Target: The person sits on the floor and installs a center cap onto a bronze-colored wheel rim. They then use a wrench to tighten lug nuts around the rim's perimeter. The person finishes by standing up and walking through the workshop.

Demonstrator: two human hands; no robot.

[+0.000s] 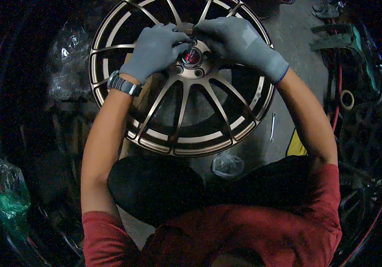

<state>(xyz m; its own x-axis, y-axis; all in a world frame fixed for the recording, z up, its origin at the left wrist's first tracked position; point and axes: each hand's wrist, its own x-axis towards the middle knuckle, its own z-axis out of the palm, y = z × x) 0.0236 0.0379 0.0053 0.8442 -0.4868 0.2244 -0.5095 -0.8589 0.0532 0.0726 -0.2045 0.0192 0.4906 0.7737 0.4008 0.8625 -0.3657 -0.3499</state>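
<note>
A bronze multi-spoke wheel rim (155, 138) lies flat on the floor in front of me. At its hub sits a small round centre cap (191, 56) with a red and dark face. My left hand (153, 50), in a grey glove with a wristwatch above it, rests on the hub with its fingertips at the cap's left edge. My right hand (240, 42), also gloved in grey, comes from the right with its fingers curled over the cap's top. Both hands press on or grip the cap; the exact hold is hidden by the fingers.
A small wrench (272, 127) lies on the concrete floor right of the rim. A crumpled clear plastic bag (227, 164) sits near my knees. Dark tyres and rims (360, 120) stand at right, plastic-wrapped items (68, 62) at left. A roll of tape (346, 99) rests at right.
</note>
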